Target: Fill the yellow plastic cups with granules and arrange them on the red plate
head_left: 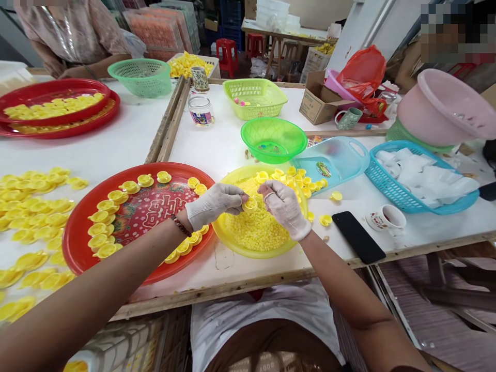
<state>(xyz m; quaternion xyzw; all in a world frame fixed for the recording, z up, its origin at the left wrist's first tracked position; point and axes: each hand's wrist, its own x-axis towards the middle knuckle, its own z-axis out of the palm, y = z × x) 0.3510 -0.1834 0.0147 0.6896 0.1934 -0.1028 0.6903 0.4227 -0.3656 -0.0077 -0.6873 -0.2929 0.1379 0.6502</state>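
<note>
My left hand (217, 203), in a white glove with bare fingertips, pinches a small yellow toy teacup (250, 205) above a yellow basin (259, 253). Close by on the right, my gloved right hand (285, 209) has its thumb and fingers pressed together; whatever they hold is too small to make out. Small yellow beads (258, 232) fill the basin, and more yellow toy cups (289, 179) lie along its far right rim. To the left is a round red tray (77, 243) with similar cups, on saucers, set around its edge.
Loose yellow cups (39, 217) cover the table at left. A black phone (358, 236), a mug (386, 218) and a blue basket (422, 206) stand right. Beyond are a green bowl (273, 139) and a clear jar (200, 111). Another person (77, 31) sits across at far left.
</note>
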